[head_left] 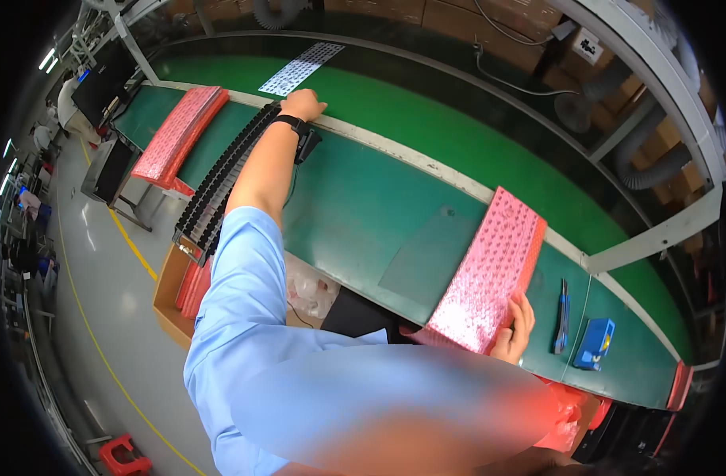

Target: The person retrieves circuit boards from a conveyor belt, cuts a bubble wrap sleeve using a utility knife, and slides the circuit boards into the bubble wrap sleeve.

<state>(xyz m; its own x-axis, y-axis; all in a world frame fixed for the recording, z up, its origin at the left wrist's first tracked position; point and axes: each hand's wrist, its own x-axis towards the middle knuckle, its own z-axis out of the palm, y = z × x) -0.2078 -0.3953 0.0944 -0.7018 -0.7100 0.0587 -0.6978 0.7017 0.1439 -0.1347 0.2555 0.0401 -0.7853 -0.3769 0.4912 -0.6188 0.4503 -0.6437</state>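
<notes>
My left arm reaches across the bench to its far rail, where my left hand (303, 105) is closed. Whatever its fingers hold is hidden. Beside it, the far end of a long black ribbed rack (228, 170) comes close to the knuckles; the rack slants toward the near edge. A black band circles the left wrist, with a small black device (307, 145) next to it. My right hand (514, 329) grips the near right edge of a pink bubble-wrap bag (490, 274), which lies across the bench.
More pink bubble-wrap bags (180, 135) lie at the far left of the green bench (355, 210). A blue-handled cutter (561, 317) and a blue tape dispenser (595, 343) lie at right. A sheet of labels (302, 69) rests beyond the rail. A cardboard box (172, 305) stands below left.
</notes>
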